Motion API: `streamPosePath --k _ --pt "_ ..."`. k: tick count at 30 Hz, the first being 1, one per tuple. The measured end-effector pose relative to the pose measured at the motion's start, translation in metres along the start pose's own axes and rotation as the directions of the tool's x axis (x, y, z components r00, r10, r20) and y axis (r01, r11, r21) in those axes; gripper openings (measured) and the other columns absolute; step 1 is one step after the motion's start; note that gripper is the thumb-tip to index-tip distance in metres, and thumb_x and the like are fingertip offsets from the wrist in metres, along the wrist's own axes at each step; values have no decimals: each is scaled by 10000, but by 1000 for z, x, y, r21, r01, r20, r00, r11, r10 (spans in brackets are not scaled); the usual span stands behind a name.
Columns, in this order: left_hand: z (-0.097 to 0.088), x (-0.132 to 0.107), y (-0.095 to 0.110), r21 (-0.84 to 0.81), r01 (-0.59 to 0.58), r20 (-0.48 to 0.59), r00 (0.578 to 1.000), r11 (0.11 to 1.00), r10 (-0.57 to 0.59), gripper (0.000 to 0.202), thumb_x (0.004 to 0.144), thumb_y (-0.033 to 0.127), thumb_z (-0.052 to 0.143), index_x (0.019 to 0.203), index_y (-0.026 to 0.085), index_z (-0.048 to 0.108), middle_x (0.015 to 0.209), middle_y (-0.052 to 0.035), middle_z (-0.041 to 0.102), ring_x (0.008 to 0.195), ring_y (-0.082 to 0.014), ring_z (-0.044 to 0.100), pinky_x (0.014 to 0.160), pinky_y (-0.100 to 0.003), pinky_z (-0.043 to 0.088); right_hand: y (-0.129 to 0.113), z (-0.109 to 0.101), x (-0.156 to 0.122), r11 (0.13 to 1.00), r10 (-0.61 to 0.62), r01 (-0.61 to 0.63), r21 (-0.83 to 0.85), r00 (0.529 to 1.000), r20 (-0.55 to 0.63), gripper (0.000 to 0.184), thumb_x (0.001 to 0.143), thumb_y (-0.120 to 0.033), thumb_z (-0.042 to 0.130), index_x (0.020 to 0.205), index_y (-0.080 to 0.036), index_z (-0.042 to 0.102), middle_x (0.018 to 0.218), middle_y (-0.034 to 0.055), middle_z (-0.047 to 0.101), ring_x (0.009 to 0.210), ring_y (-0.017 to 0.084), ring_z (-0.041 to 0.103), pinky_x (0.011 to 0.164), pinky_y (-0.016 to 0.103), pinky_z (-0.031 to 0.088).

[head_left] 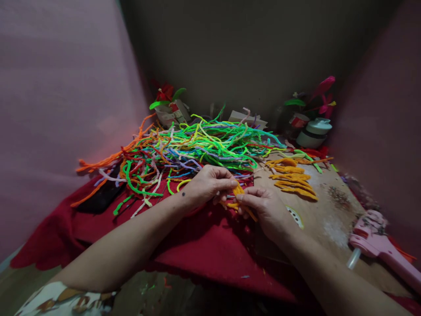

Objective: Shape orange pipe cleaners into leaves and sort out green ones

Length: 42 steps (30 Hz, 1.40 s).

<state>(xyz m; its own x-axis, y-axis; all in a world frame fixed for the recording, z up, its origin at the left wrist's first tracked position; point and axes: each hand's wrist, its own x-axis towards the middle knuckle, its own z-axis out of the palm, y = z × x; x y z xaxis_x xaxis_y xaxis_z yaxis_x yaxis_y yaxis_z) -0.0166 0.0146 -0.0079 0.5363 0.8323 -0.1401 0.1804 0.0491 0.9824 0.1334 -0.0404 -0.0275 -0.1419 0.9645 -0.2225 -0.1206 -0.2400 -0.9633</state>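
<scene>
Between my two hands is a small bent piece of orange pipe cleaner (pixel 238 189). My left hand (pixel 213 182) pinches its upper end with thumb and forefinger. The fingers of my right hand (pixel 258 202) close on its lower part, and a loose orange end sticks out below. Just right of my hands, several orange pipe-cleaner petals (pixel 292 177) lie in a row on a brown board (pixel 329 219). Behind my left hand spreads a big tangled heap of pipe cleaners (pixel 210 142) in green, yellow, purple, orange and red.
A pink glue gun (pixel 375 241) lies on the board's right side, its clear glue stick jutting out. A dark flat object (pixel 100 195) rests at the left on the red cloth (pixel 197 245). A pale lidded jar (pixel 314 131) and pipe-cleaner flowers (pixel 164 93) stand at the back.
</scene>
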Motion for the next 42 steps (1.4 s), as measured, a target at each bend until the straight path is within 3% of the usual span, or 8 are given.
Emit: streamPosePath --k 7,16,30,42 --pt "3 -4 5 86 1 10 1000 996 -2 256 815 344 498 692 125 553 486 30 523 353 -49 459 320 -132 299 2 -5 -1 997 23 -24 68 1000 6 167 637 -253 621 511 -151 581 423 -15 556 364 76 427 389 205 296" --pt "-4 -2 5 -85 51 137 990 995 -40 278 803 362 529 680 115 565 545 1 581 371 -55 497 339 -149 388 4 -6 0 988 22 -30 153 998 54 109 630 -221 614 552 -146 618 438 0 581 367 79 450 400 200 317" --pt "-7 -3 5 -62 -11 137 990 998 19 218 777 321 582 800 109 631 526 -6 596 399 -70 509 354 -155 411 0 -6 -1 988 35 -41 147 999 40 128 631 -191 591 506 -165 606 419 -4 566 363 88 446 404 217 317" --pt "-7 -4 7 -72 -4 122 992 997 13 132 747 242 613 757 111 622 502 3 587 393 -75 505 344 -156 401 0 -3 -3 995 24 -26 98 999 24 111 604 -189 586 497 -160 587 425 -7 562 389 91 447 421 222 318"
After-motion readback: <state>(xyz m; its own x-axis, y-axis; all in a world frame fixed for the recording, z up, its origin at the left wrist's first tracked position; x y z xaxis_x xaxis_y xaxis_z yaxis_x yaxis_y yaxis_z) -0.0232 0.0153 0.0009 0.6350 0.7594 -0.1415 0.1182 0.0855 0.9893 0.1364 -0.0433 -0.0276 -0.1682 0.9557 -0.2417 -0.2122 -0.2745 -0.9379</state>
